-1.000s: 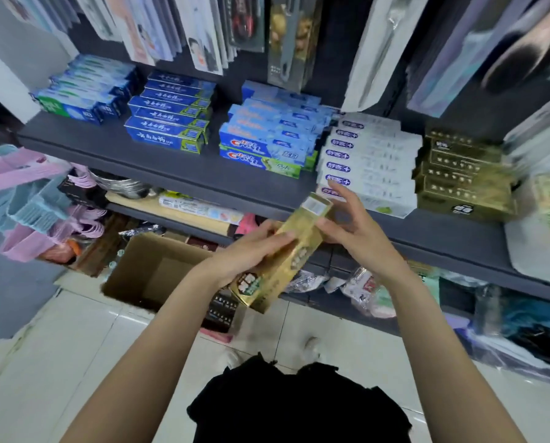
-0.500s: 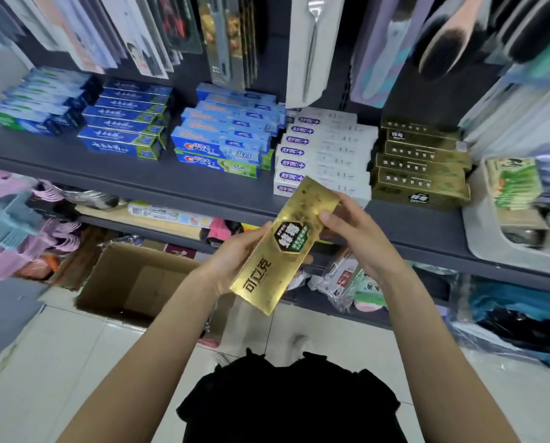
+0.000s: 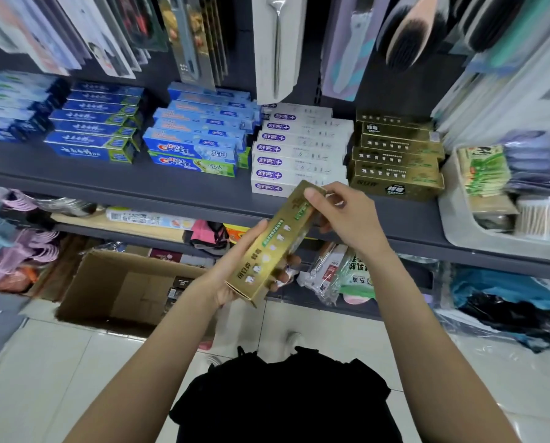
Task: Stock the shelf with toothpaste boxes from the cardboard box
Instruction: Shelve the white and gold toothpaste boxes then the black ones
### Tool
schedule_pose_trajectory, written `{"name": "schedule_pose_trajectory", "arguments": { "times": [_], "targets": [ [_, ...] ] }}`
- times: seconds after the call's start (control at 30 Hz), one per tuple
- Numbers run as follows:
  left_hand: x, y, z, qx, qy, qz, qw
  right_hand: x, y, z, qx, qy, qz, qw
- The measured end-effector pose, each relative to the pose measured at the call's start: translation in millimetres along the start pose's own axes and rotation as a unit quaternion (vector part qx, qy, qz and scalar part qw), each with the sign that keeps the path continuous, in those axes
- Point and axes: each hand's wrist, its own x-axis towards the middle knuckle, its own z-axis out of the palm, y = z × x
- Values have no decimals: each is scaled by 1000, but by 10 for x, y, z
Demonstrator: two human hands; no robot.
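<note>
We hold one gold box [image 3: 275, 241] in front of us with both hands, tilted so its far end points up toward the shelf [image 3: 177, 190] and its near end down toward us. Our left hand [image 3: 235, 273] grips the near end, palm along the box's left side and fingers curled under it, their tips showing at its right edge. Our right hand [image 3: 337, 215] pinches the far end, thumb across the top face and fingers wrapped behind. The box hangs in the air just short of the shelf's front edge and touches nothing but our hands. Just beyond our right hand, on the shelf, stands a stack of gold boxes [image 3: 398, 161] of the same kind, and straight beyond the held box's far end a stack of white boxes [image 3: 299, 151]. Further left of our hands lie blue boxes [image 3: 200, 139] in several stacks. Below and left of our left hand the carton [image 3: 107, 282] sits open on the floor [image 3: 59, 372], with a few dark packs [image 3: 177, 289] against its right wall. Right of our right hand a white tray [image 3: 465, 231] sits on the shelf.
</note>
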Motion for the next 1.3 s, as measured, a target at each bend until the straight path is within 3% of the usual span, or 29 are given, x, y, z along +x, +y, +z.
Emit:
{"name": "schedule_pose_trajectory", "arguments": {
  "times": [0.1, 0.2, 0.37, 0.5, 0.6, 0.7, 0.8, 0.93, 1.03, 1.2, 1.3],
  "targets": [
    [46, -41, -39, -101, -89, -12, 991, 58, 43, 5, -15, -17, -19, 1000],
    [60, -28, -23, -113, -128, -9, 985, 107, 94, 17, -20, -45, -31, 998],
    [79, 106, -55, -70, -143, -44, 986, 101, 133, -99, 129, -148, -25, 980],
    [128, 290, -142, 70, -17, -15, 997, 8, 347, -397, 79, -87, -32, 992],
    [351, 392, -16, 153, -35, 22, 987, -162, 737, -708, 30, 50, -1, 998],
    [835, 335, 381, 198, 66, 39, 977, -231, 1017, -946, -11, 165, 37, 986],
    [1271, 230, 873, 262, 129, 74, 953, -158, 1118, -1185, -97, 220, 74, 968],
    [1577, 216, 1187, 389, 181, 162, 889, -41, 1252, -1449, -193, 240, 119, 944],
    [1759, 177, 1109, 460, 178, 137, 859, 9, 1269, -1413, -215, 229, 94, 945],
    [1914, 77, 1100, 473, 154, 111, 860, 208, 1381, -1111, -149, 151, 72, 975],
    [1892, 27, 1163, 530, 149, 105, 828, 330, 1442, -977, -139, 178, 109, 968]
  ]
}}
